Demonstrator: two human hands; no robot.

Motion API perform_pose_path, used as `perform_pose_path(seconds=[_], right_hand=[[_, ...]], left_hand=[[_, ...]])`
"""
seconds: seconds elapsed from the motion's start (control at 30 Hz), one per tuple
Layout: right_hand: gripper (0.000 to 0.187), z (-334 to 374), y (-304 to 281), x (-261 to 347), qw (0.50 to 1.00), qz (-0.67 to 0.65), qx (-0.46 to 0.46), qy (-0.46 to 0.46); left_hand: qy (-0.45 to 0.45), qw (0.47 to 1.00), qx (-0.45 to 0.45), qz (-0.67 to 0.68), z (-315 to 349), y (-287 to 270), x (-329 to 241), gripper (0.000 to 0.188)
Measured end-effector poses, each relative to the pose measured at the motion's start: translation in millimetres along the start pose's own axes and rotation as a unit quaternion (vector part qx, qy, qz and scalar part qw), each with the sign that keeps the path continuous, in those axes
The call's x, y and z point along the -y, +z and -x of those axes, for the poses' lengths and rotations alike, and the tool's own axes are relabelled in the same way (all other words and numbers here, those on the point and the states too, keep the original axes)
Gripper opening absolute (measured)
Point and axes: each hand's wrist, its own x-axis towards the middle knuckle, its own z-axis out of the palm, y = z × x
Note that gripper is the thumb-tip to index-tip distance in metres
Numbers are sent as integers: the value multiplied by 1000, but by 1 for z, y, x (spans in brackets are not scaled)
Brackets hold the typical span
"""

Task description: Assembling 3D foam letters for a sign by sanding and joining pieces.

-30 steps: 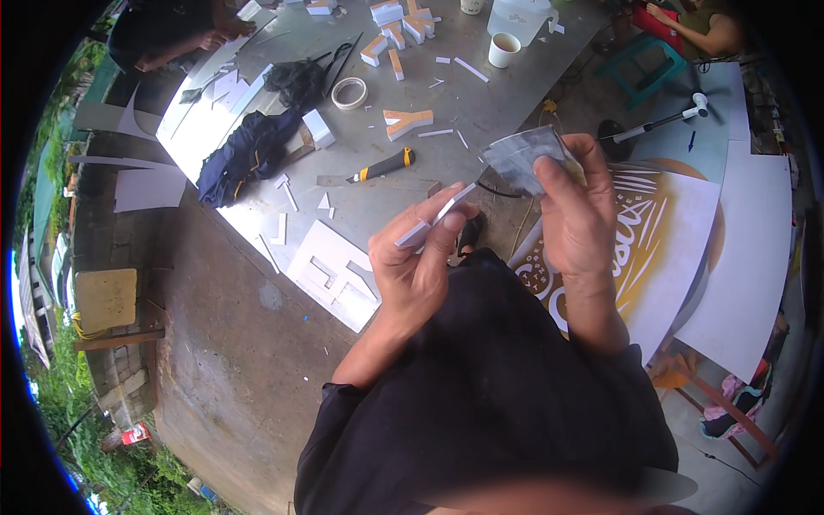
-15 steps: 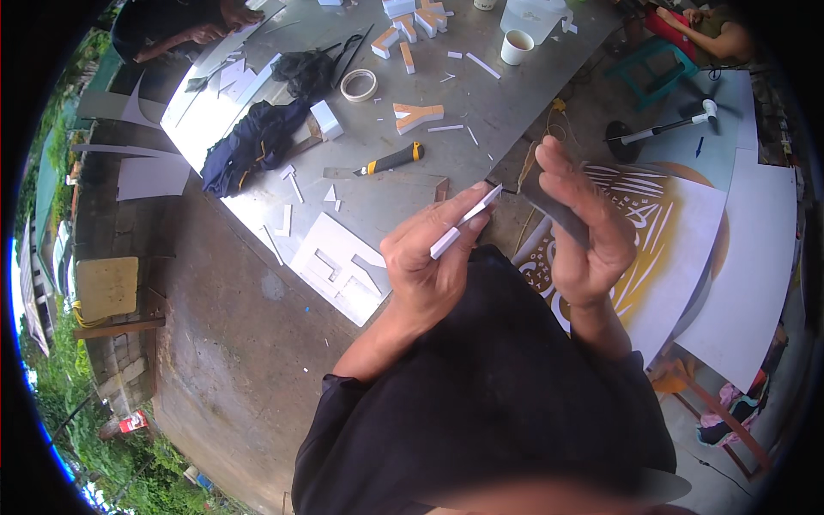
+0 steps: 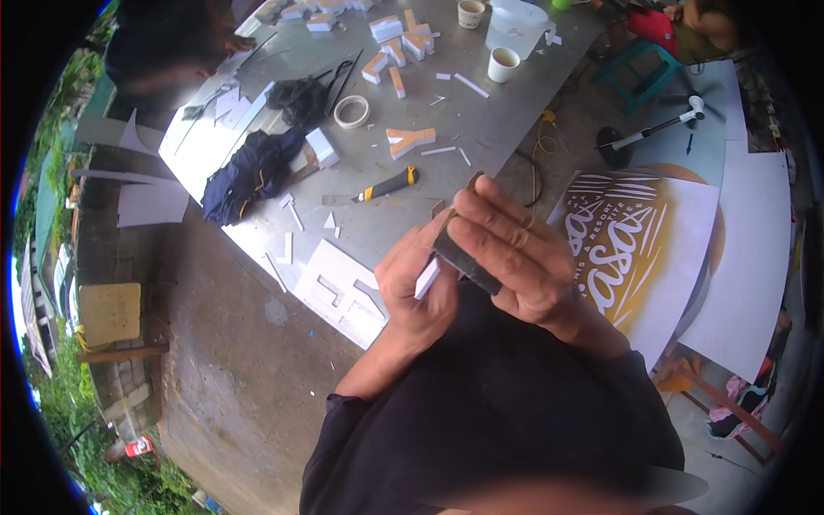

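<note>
My left hand [image 3: 410,296] pinches a small white foam-like piece [image 3: 427,278], mostly covered by the fingers and by what lies over it. In my right hand [image 3: 525,262] is a dark grey strip of sandpaper [image 3: 468,266] with a brownish edge, pressed along the fingers. The sandpaper lies across the white piece, and the two hands meet just in front of my chest. Close to the left hand, a white board with cut-out shapes [image 3: 330,305] rests at the table's near corner. A yellow and black utility knife [image 3: 386,185] lies beyond the hands.
The metal table [image 3: 481,129] carries orange-topped white block letters [image 3: 410,142], a tape roll [image 3: 352,112], dark cloth [image 3: 249,172], paper cups [image 3: 503,64] and a clear pitcher [image 3: 515,30]. A printed sign sheet [image 3: 661,249] and a fan [image 3: 652,129] stand right. Other people sit across.
My right hand has moved left and brought the sandpaper onto the white piece. Before, the hands were apart. The whole view has shifted slightly.
</note>
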Motion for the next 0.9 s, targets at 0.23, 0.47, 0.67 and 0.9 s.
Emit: perform_pose_path(seconds=[0.23,0.47,0.67,0.9], right_hand=[[39,1,-6,-9,998,10,52,14],[39,7,-9,0,999,-2,33,2],[40,7,-17,6,999,-21,25,-11],[38,7,-24,8,998,-31,33,-51]], left_hand=[[-64,998,18,-9,8,-3,14,16],[-86,995,41,-23,13,-3,9,7],[18,994,15,-103,5,1,-7,8],[39,992,35,-117,5,-5,-15,9]])
